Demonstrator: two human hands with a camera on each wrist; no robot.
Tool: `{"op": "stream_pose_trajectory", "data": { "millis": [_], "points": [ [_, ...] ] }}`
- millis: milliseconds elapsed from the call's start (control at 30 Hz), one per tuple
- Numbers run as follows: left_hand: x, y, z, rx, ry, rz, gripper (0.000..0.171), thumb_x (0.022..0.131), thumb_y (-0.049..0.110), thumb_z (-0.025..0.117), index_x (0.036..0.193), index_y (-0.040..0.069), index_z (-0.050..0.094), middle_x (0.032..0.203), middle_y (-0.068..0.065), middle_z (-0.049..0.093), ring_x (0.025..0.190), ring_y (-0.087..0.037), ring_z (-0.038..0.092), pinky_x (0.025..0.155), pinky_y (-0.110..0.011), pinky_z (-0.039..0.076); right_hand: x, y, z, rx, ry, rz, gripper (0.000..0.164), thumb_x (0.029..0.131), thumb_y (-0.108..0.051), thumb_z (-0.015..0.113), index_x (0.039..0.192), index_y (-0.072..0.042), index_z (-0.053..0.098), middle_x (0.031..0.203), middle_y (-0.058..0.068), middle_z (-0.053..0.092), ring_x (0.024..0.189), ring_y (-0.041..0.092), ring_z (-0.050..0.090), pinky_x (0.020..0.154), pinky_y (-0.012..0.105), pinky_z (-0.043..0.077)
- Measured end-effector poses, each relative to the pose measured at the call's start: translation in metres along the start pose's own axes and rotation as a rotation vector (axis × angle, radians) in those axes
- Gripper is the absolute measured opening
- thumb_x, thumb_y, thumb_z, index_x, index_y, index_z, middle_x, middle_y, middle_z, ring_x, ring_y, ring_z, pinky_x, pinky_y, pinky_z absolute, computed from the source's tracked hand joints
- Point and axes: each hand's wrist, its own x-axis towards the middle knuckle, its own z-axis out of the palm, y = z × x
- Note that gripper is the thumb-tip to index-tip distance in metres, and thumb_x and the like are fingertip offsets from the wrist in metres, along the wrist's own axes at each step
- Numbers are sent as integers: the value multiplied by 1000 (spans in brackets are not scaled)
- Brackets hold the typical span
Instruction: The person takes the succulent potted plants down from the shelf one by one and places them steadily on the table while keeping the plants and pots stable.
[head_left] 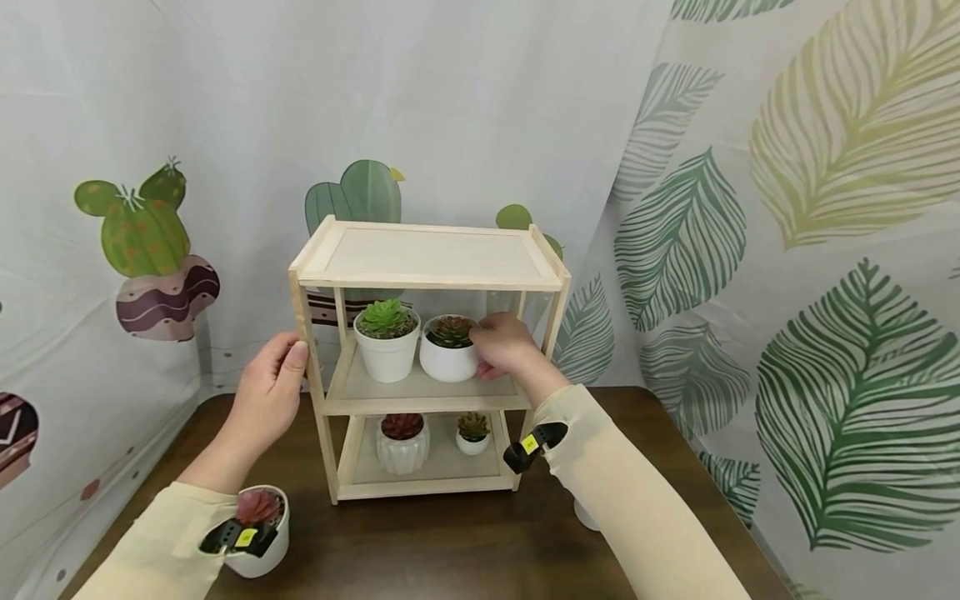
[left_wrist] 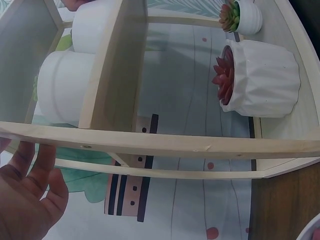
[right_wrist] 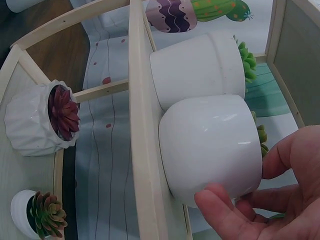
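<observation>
My left hand (head_left: 273,383) grips the left front post of a small wooden shelf (head_left: 435,407); its fingers (left_wrist: 42,165) curl at the post in the left wrist view. On the middle tier, my right hand (head_left: 507,343) holds a rounded white pot with a dark green succulent (head_left: 448,360) at its right side, thumb near the rim and fingers against the wall. Left of that pot, close beside it, stands a tapered white pot with a bright green succulent (head_left: 387,354). Both pots are upright.
The bottom tier bears a ribbed white pot with a dark red succulent (head_left: 403,450) and a tiny potted succulent (head_left: 472,440). A pink succulent in a white pot (head_left: 262,554) stands by my left forearm. Another white object (head_left: 585,515) is partly hidden by my right sleeve on the brown table (head_left: 420,550).
</observation>
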Motion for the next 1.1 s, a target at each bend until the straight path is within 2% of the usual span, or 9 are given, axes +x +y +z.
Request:
{"op": "stream_pose_trajectory", "data": {
  "millis": [167, 267, 633, 967, 1100],
  "points": [
    [1, -1, 1, -13, 5, 3, 30, 111, 26, 43, 116, 3, 63, 90, -6, 61, 81, 2, 51, 74, -19, 40, 1, 0, 1, -22, 4, -5, 49, 105, -26, 47, 145, 2, 51, 71, 14, 63, 54, 21, 65, 56, 39, 62],
    [1, -1, 1, -18, 11, 8, 30, 111, 25, 43, 115, 2, 62, 90, -6, 60, 81, 2, 51, 74, -19, 40, 1, 1, 1, -26, -1, -16, 45, 105, -26, 46, 138, 2, 56, 65, 12, 61, 52, 21, 65, 53, 40, 61],
    [0, -1, 2, -22, 22, 10, 31, 111, 24, 43, 115, 0, 62, 90, -4, 59, 82, 4, 50, 75, -19, 40, 4, 2, 0, -2, -62, -17, 34, 106, -24, 44, 113, 4, 63, 67, 12, 62, 54, 25, 70, 53, 41, 61],
    [0, -2, 2, -20, 24, -4, 32, 111, 25, 42, 116, 1, 62, 91, -4, 59, 82, 4, 50, 76, -20, 40, 3, 0, -1, 30, -101, -18, 36, 107, -23, 44, 120, 6, 62, 67, 12, 63, 55, 25, 71, 54, 40, 62],
    [0, -3, 3, -20, 24, 2, 32, 111, 25, 43, 116, 1, 63, 92, -6, 60, 83, 4, 50, 76, -20, 40, 3, 2, -1, 58, -102, -10, 40, 107, -23, 44, 131, 7, 57, 67, 11, 63, 54, 24, 70, 54, 40, 62]
  ]
}}
